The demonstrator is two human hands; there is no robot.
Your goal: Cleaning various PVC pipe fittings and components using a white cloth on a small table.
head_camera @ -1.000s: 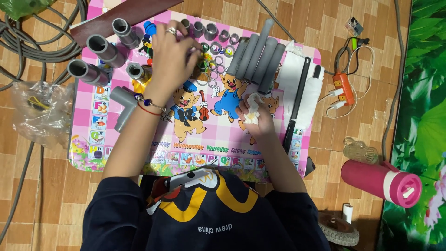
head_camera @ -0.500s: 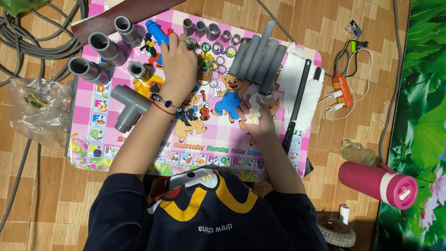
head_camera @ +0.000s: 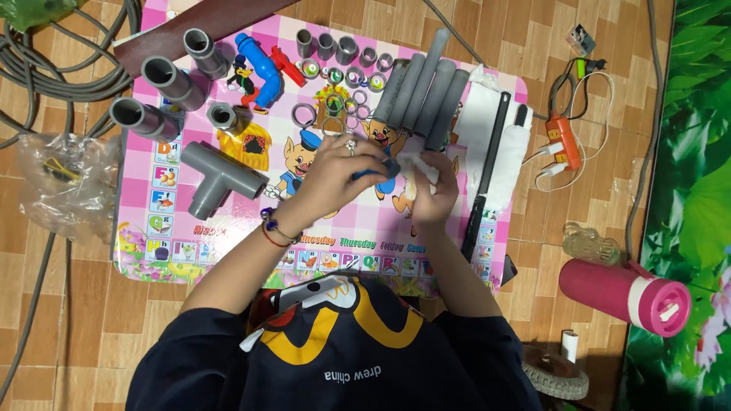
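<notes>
From the head camera, a person in a dark top sits at a pink picture mat (head_camera: 228, 251) that lies on a wooden floor, and both hands meet over the middle of that mat. The left hand (head_camera: 335, 171) has a ring on one finger and beads around the wrist, and its fingers are curled shut around a small blue part (head_camera: 381, 169) whose end just peeks out. The right hand (head_camera: 432, 192) is closed too, pinching a white rag (head_camera: 420, 164) that touches the blue part. Both things sit above the middle of the mat, between the two hands. A grey T-shaped pipe (head_camera: 217, 176) lies on the mat, to the left of the hands. Near the mat's top left corner lie three short grey pipes (head_camera: 171, 80) side by side. A blue bent pipe (head_camera: 259, 68) with a red end lies near the mat's top edge. Beside it, small grey rings (head_camera: 346, 65) are spread in rows. Four long grey tubes (head_camera: 422, 99) lie tight together at the top right of the mat, just above the right hand. A long black bar (head_camera: 487, 171) rests on white cloth at the mat's right edge. Off the mat to the right, a pink bottle (head_camera: 620, 293) lies on its side on the floor. An orange plug strip (head_camera: 565, 144) sits on the floor too, right of the mat. A clear plastic bag (head_camera: 65, 183) lies just left of the mat.
</notes>
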